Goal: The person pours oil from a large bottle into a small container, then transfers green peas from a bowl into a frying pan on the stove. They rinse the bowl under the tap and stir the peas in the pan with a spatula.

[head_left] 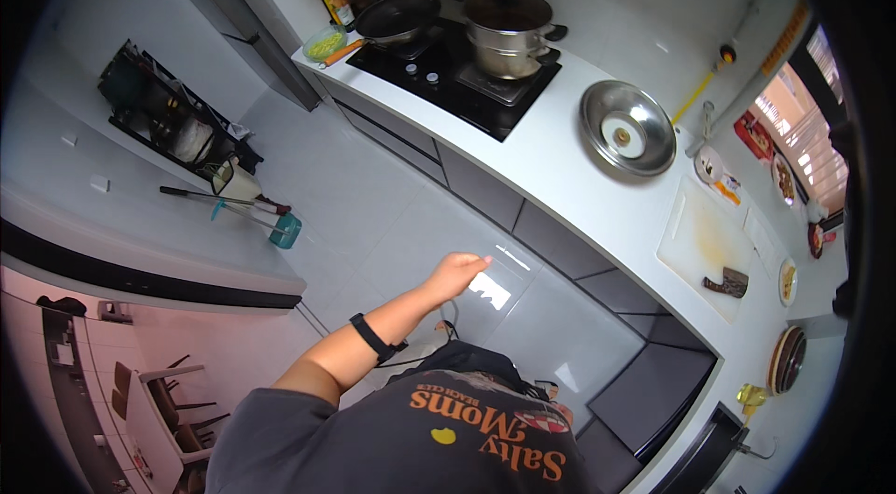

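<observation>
My left hand (458,277) hangs over the tiled floor with its fingers curled in, and nothing shows in it. A black band (374,338) is on that wrist. My right hand is out of view. Before me runs a white counter (560,196) with a steel basin (628,128) on it. On the black hob (448,81) stand a lidded steamer pot (509,39) and a wok (397,18). A glass bowl of chopped green food (325,44) is at the counter's left end. Toward the right, a cleaver (728,282) lies on a white cutting board (703,242).
Grey cabinets (483,196) line the counter's underside. A sink (700,455) is at the lower right. At left are a black rack (175,109), a teal dustpan or brush head (285,231) and a wall edge (280,298). Plates of food (784,179) stand near the window.
</observation>
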Demonstrator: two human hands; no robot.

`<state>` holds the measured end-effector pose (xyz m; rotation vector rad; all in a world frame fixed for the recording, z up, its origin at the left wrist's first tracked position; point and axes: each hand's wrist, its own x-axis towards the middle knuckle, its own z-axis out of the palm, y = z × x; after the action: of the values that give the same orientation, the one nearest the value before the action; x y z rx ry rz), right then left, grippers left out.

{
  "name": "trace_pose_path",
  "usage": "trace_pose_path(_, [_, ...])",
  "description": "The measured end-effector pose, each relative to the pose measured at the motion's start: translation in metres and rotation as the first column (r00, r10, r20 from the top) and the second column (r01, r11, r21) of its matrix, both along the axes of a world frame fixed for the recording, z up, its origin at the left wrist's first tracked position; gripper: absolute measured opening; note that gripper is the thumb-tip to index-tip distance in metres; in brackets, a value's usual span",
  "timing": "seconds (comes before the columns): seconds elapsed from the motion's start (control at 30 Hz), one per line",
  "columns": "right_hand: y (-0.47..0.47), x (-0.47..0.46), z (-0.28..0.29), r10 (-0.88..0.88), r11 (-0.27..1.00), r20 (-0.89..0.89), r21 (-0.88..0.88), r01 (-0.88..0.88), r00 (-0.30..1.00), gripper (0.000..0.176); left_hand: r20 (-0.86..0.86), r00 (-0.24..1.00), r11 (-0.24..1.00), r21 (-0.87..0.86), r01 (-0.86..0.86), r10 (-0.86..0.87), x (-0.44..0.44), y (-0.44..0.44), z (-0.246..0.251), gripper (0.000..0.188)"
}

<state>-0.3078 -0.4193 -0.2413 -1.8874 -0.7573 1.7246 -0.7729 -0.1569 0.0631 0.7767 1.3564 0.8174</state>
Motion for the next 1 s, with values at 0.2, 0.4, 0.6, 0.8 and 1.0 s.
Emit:
trace_pose_path(0.2, [0.107,-0.095,0.059,0.144,0.988,-0.072,0.062,-0.14,0.987,0.014,-0.061,0.985,0.978,0.146,-0.148,0.159,-0.096,-0.003,0.005,0.045])
trace_pose_path(0.4, [0.141,-0.113,0.102,0.156,0.987,0.124,0.013,-0.159,0.98,0.016,-0.095,0.991,0.969,0.235,-0.072,0.097,-0.117,0.0,-0.005,0.034])
trace_pose_path(0.6, [0.114,-0.104,0.094,0.017,0.999,0.026,0.026,-0.018,1.0,0.016,0.046,0.999,0.949,0.315,-0.019,0.004,-0.097,0.023,0.002,0.017])
trace_pose_path(0.8, [0.052,-0.056,0.055,0.188,0.942,0.12,0.257,-0.214,0.975,0.012,0.035,0.979,0.967,0.169,0.193,-0.202,-0.053,0.065,0.002,0.023])
trace_pose_path(1.0, [0.04,-0.011,0.047,-0.01,0.995,0.185,0.095,-0.008,0.983,0.032,-0.057,0.956,0.949,0.119,0.291,-0.286,0.05,0.095,0.018,0.017])
